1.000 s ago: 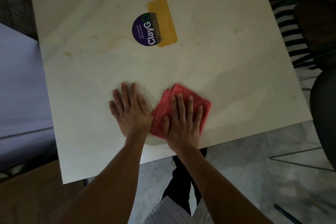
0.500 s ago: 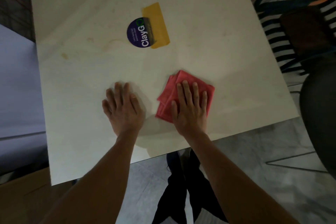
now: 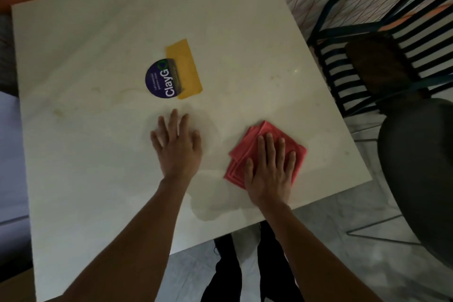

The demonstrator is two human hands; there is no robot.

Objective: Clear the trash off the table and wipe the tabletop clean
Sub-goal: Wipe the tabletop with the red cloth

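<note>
While both forearms reach in from the near edge, the right hand (image 3: 269, 170) lies flat with its fingers straight and slightly spread, pressing down on a folded red cloth (image 3: 257, 138) that sits near the worktop's (image 3: 85, 179) near right corner. Parts of the cloth show beyond the fingertips and to the thumb side of that hand. Just nearer than the cloth, toward the wrist, a faint damp patch (image 3: 210, 206) darkens the pale surface. The left hand (image 3: 177, 148) rests palm down on the bare worktop, fingers straight and fanned, apart from the cloth and holding nothing. Beyond the left hand's fingertips lies a round purple sticker (image 3: 158, 79) printed "ClayG", overlapped on its right side by a yellow strip of tape (image 3: 187, 66). Left of the left hand and farther out, faint brownish stains (image 3: 57, 112) mark the surface. Far to the right of the right hand, off the worktop, stands a dark slatted chair (image 3: 367, 64).
</note>
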